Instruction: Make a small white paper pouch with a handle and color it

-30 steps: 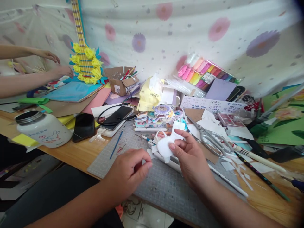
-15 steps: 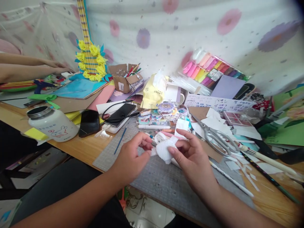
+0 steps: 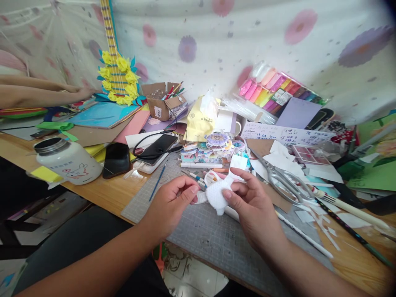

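Note:
Between my hands is a small white piece of textured, tissue-like material point(image 3: 215, 198), with a rounded middle and narrower ends. I cannot tell whether it is paper or cloth. My left hand point(image 3: 168, 204) pinches its narrow strip at the left between thumb and forefinger. My right hand point(image 3: 255, 206) grips the right edge, thumb in front and fingers behind. Both hands hover over the grey cutting mat point(image 3: 201, 235). Just behind the piece lie a white ring-shaped item point(image 3: 211, 177) and several pens point(image 3: 196, 177), partly hidden.
Large scissors point(image 3: 286, 181) and paper scraps lie at the right. A stack of stickers point(image 3: 207, 152) is behind the mat. Two phones, one a black phone point(image 3: 116, 160), and a white bottle point(image 3: 68, 163) stand left. Another person's arms point(image 3: 37, 90) reach in at far left.
The white piece has turned slightly and spread flatter, its lower edge pointing down more. My right hand has shifted slightly right. The other person's hands have moved a little at far left.

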{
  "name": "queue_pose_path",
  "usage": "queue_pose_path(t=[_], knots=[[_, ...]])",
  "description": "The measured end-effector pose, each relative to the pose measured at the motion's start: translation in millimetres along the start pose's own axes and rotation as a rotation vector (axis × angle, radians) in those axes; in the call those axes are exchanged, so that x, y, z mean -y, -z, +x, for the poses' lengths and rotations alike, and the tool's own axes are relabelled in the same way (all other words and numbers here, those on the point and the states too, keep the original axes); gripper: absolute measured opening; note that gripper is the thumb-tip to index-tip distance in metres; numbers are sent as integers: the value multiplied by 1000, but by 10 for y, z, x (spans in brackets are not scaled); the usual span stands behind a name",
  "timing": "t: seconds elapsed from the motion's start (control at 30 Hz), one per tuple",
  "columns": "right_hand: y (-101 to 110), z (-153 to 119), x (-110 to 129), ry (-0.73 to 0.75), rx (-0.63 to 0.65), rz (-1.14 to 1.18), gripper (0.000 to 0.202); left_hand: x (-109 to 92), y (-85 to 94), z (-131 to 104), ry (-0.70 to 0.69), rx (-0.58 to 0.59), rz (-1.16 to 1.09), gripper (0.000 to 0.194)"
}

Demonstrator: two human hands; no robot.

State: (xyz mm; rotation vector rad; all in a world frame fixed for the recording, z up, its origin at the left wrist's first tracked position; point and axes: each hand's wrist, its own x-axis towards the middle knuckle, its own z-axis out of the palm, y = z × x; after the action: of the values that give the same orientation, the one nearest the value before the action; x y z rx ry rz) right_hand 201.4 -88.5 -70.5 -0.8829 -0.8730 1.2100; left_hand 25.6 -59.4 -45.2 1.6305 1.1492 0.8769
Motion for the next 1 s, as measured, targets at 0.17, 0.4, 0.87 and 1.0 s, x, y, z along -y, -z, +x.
queue_pose_path(t=[0.17,0.4,0.87,1.0], knots=[[-3,-6,-10,-7,2,5,40,-12,-48,4,63,111,-134,13],[-4,0,-21,-3,18,8,40,-29,-45,6,102,182,-123,17],[-1,5,-9,-79,33,13,47,-37,29,44,115,33,-279,13],[-16,-13,-15,-83,44,51,49,-46,-40,31,142,107,-351,13]])
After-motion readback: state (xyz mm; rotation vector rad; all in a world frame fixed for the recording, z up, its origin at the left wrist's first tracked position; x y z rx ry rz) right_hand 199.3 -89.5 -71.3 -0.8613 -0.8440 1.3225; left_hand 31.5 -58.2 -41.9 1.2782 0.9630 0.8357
